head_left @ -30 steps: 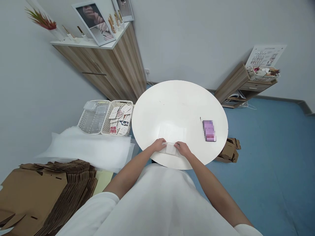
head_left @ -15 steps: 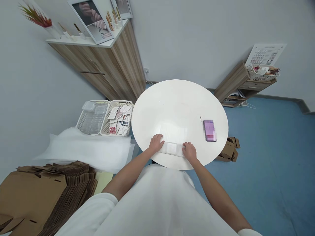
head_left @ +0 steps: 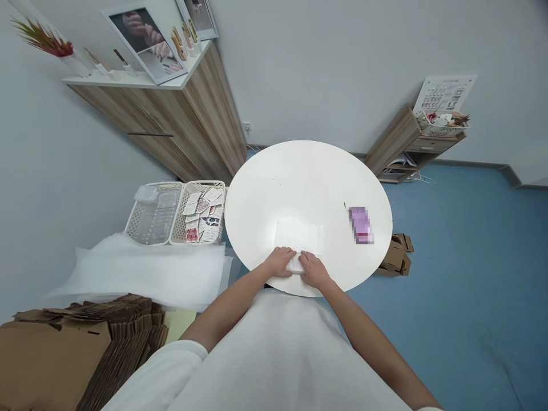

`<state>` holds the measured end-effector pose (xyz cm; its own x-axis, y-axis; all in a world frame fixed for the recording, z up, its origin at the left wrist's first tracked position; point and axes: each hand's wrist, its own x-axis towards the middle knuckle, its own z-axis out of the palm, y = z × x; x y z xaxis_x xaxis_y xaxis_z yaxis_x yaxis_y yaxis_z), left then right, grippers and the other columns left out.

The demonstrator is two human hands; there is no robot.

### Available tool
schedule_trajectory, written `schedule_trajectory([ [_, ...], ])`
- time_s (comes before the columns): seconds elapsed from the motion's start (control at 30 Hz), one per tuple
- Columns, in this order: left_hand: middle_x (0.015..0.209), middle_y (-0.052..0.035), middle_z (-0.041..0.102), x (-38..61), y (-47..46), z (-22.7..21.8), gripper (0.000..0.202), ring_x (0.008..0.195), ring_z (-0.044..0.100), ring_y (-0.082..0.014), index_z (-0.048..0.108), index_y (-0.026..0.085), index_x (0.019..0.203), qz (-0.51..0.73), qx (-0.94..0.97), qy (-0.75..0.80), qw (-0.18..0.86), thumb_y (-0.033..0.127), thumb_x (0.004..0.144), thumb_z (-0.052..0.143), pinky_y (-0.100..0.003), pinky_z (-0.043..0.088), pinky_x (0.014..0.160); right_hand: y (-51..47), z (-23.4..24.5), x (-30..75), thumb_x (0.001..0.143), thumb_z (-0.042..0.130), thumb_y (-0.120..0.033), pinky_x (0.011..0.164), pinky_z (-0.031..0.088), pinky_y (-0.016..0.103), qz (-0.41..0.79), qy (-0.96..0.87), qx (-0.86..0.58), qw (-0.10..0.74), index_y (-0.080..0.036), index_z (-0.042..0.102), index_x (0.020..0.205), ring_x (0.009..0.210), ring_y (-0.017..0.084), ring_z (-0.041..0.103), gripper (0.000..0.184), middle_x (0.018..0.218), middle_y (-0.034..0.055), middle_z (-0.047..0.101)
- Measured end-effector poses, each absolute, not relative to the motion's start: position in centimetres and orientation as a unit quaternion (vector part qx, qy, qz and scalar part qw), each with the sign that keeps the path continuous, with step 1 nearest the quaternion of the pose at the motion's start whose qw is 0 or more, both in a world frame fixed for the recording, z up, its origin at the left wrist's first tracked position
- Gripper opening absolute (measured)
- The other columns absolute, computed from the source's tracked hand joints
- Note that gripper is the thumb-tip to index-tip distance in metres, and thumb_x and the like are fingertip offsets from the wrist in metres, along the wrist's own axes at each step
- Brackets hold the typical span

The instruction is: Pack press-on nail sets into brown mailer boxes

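Note:
Near the front edge of the round white table lies a small white foam-wrapped packet. My left hand grips its left end, fingers bent over it. From the other side, my right hand presses its right end, with the fingers curled on top. Only the middle of the packet shows between my hands; its contents cannot be made out. Just beyond it, a pale rectangular patch that looks like a reflection shows on the tabletop. A blurred purple item lies on the table to the right.
On the left are a white basket of clear plastic boxes, a basket of printed cards, white foam sheets and stacked flat cardboard boxes. A wooden cabinet stands behind. Brown cardboard sits right of the table.
My hands have moved closer together, folding the ends of the flat foam strip inward, so the packet is now much shorter. The view has shifted slightly.

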<state>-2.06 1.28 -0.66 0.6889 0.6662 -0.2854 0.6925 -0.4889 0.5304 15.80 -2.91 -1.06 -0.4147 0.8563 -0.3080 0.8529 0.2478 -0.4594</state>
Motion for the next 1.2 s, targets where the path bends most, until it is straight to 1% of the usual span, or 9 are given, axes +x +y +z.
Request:
schedule_trajectory([
  [0.23, 0.106, -0.0073, 0.047, -2.4, 0.9, 0.1, 0.048, 0.096, 0.046, -0.0241, 0.054, 0.023, 0.103, 0.009, 0.865, 0.353, 0.356, 0.050, 0.064, 0.056, -0.033, 0.035, 0.081, -3.6, -0.3, 17.1, 0.066, 0.051, -0.020, 0.080, 0.038, 0.032, 0.382, -0.744, -0.548, 0.021, -0.016, 0.040, 0.111, 0.097, 0.021, 0.049, 0.047, 0.108, 0.0091, 0.052],
  [0.4, 0.097, -0.0049, 0.053, -2.5, 1.6, 0.2, 0.043, 0.089, 0.051, -0.0201, 0.055, 0.024, 0.105, -0.009, 0.815, 0.398, 0.422, 0.052, 0.073, 0.045, -0.029, 0.038, 0.076, -1.9, 0.8, 17.6, 0.071, 0.051, -0.027, 0.080, 0.038, 0.031, 0.404, -0.721, -0.560, 0.060, -0.017, 0.049, 0.101, 0.101, 0.021, 0.047, 0.032, 0.111, 0.0095, 0.049],
  [0.5, 0.099, -0.0036, 0.056, -3.0, 2.2, 0.2, 0.042, 0.090, 0.052, -0.0192, 0.053, 0.024, 0.105, 0.020, 0.773, 0.444, 0.453, 0.051, 0.076, 0.041, -0.028, 0.038, 0.076, -0.4, 1.2, 17.9, 0.074, 0.050, -0.035, 0.077, 0.039, 0.030, 0.403, -0.708, -0.577, 0.054, -0.019, 0.054, 0.097, 0.094, 0.020, 0.050, 0.028, 0.104, 0.0085, 0.052],
  [0.63, 0.087, -0.0028, 0.059, -4.1, 2.6, -0.3, 0.033, 0.079, 0.053, -0.0179, 0.056, 0.021, 0.088, 0.062, 0.731, 0.513, 0.446, 0.048, 0.076, 0.041, -0.026, 0.039, 0.067, 1.4, 1.2, 18.0, 0.075, 0.049, -0.037, 0.071, 0.038, 0.028, 0.404, -0.687, -0.603, 0.036, -0.021, 0.057, 0.095, 0.086, 0.019, 0.053, 0.026, 0.094, 0.0062, 0.057],
  [0.77, 0.069, -0.0011, 0.055, -4.7, 2.9, -1.2, 0.025, 0.064, 0.050, -0.0151, 0.050, 0.019, 0.068, 0.074, 0.681, 0.604, 0.406, 0.040, 0.076, 0.041, -0.025, 0.037, 0.057, 2.2, 0.3, 18.2, 0.076, 0.049, -0.037, 0.061, 0.038, 0.025, 0.398, -0.634, -0.662, 0.038, -0.023, 0.052, 0.101, 0.078, 0.018, 0.055, 0.030, 0.093, 0.0050, 0.059],
  [0.87, 0.063, 0.0008, 0.050, -4.6, 3.0, -1.8, 0.021, 0.060, 0.048, -0.0134, 0.045, 0.019, 0.061, 0.073, 0.653, 0.644, 0.393, 0.035, 0.075, 0.043, -0.024, 0.035, 0.054, 2.1, -0.6, 18.3, 0.076, 0.047, -0.038, 0.059, 0.038, 0.026, 0.384, -0.608, -0.694, 0.036, -0.023, 0.048, 0.107, 0.080, 0.018, 0.055, 0.034, 0.097, 0.0057, 0.058],
  [0.97, 0.064, 0.0009, 0.049, -4.2, 2.9, -2.1, 0.019, 0.061, 0.048, -0.0134, 0.044, 0.019, 0.063, 0.076, 0.636, 0.661, 0.391, 0.034, 0.075, 0.044, -0.024, 0.034, 0.053, 1.9, -1.4, 18.4, 0.077, 0.046, -0.033, 0.068, 0.039, 0.027, 0.355, -0.617, -0.701, 0.049, -0.022, 0.048, 0.110, 0.092, 0.020, 0.052, 0.035, 0.104, 0.0069, 0.055],
  [1.07, 0.068, -0.0003, 0.052, -4.0, 2.8, -2.3, 0.016, 0.065, 0.050, -0.0145, 0.046, 0.019, 0.070, 0.075, 0.623, 0.673, 0.392, 0.034, 0.076, 0.044, -0.024, 0.035, 0.055, 1.6, -2.0, 18.3, 0.078, 0.042, -0.027, 0.073, 0.039, 0.029, 0.334, -0.620, -0.708, 0.052, -0.020, 0.048, 0.112, 0.096, 0.022, 0.051, 0.035, 0.107, 0.0101, 0.052],
  [1.2, 0.087, -0.0038, 0.055, -3.7, 2.4, -2.0, 0.017, 0.080, 0.052, -0.0172, 0.047, 0.020, 0.089, 0.076, 0.622, 0.695, 0.354, 0.030, 0.076, 0.046, -0.027, 0.039, 0.064, 0.7, -2.5, 18.7, 0.076, 0.043, -0.025, 0.074, 0.040, 0.031, 0.311, -0.606, -0.729, 0.074, -0.020, 0.046, 0.115, 0.099, 0.024, 0.048, 0.039, 0.110, 0.0113, 0.048],
])
